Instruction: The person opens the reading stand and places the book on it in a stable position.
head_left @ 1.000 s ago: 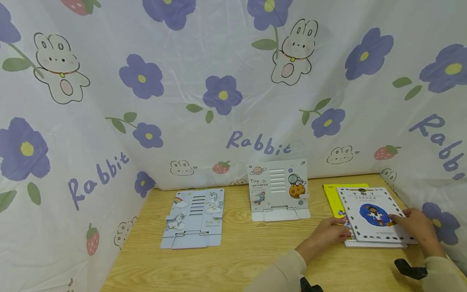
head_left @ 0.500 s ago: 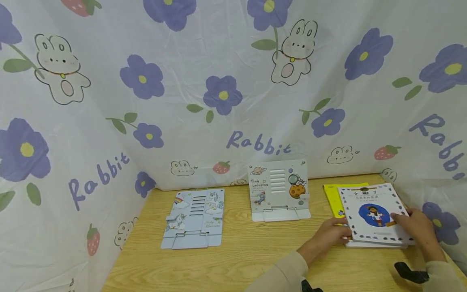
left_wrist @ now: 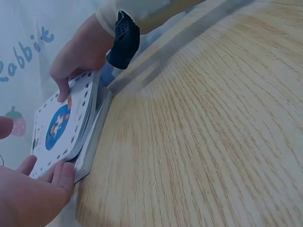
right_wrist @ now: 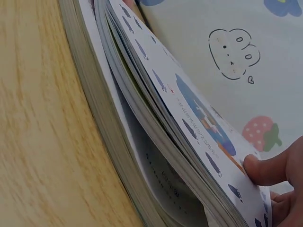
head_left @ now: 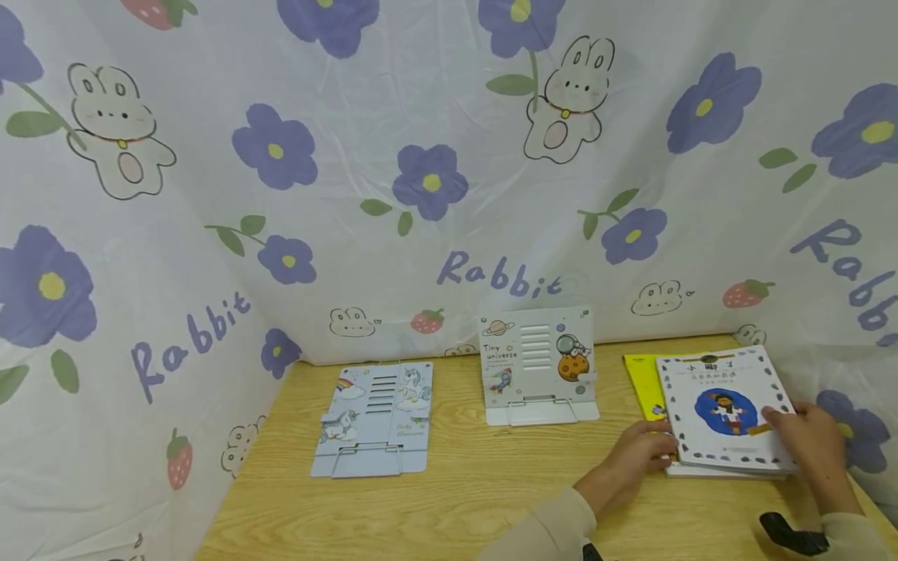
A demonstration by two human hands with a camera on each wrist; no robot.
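Observation:
A white picture book (head_left: 730, 444) with a blue round picture lies on top of a stack at the table's right side. My right hand (head_left: 814, 444) grips its right edge, thumb on the cover and fingers underneath. In the right wrist view, a gap shows between this book's pages (right_wrist: 156, 109) and the thick book (right_wrist: 94, 94) below. My left hand (head_left: 634, 456) touches the stack's left edge with its fingertips; the left wrist view shows its digits (left_wrist: 61, 175) at the white book's corner. A yellow book (head_left: 644, 378) sticks out on the left beneath the white one.
A white book stand (head_left: 536, 343) with a space print stands upright at the back middle. Another stand (head_left: 372, 421), with unicorns, leans low at left. Patterned cloth (head_left: 428, 257) hangs behind and beside the wooden table (head_left: 456, 499). Black wrist mounts (head_left: 793, 534) sit on the sleeves.
The white book has shifted slightly right and away, and its edge has come up from the books below. My right hand has moved with it; the left has stayed at the left edge.

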